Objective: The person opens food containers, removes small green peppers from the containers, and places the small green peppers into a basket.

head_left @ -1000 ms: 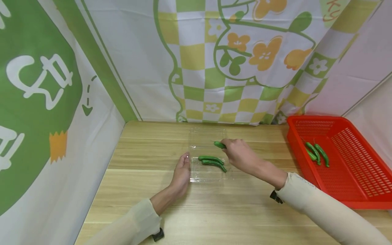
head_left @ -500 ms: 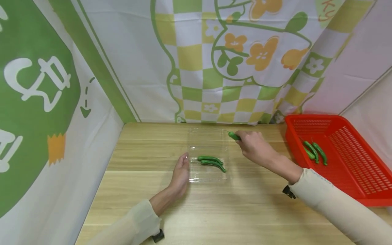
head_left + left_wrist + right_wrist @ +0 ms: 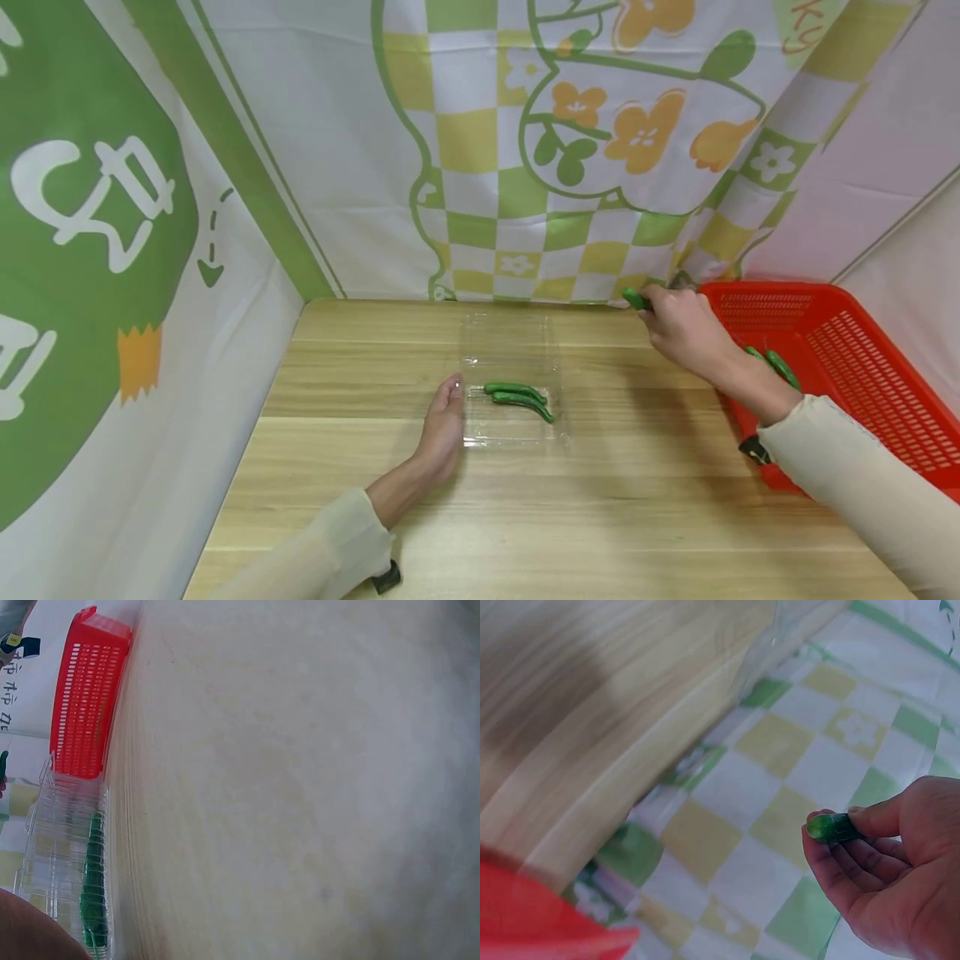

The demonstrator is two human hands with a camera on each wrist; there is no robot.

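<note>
A clear plastic clamshell box (image 3: 506, 435) lies unfolded on the wooden table, its lid (image 3: 506, 337) toward the back. Two green chili peppers (image 3: 522, 404) rest side by side in its near half. My left hand (image 3: 441, 429) lies along the box's left edge and touches it with the fingers straight; the left wrist view shows only a small part of that hand. My right hand (image 3: 690, 329) is raised near the table's back edge, left of the red basket. It pinches another green chili pepper (image 3: 832, 827) between thumb and fingers, with one end sticking out.
The red plastic basket (image 3: 772, 293) stands at the right, partly covered by my right forearm. Green chili peppers (image 3: 782, 367) lie inside it. A patterned cloth (image 3: 525, 167) hangs behind the table, and a printed sheet (image 3: 247, 333) borders the left side.
My right hand has carried the pinched pepper from over the box rightward and back, toward the red basket. My left hand, the box and its two peppers have stayed put.
</note>
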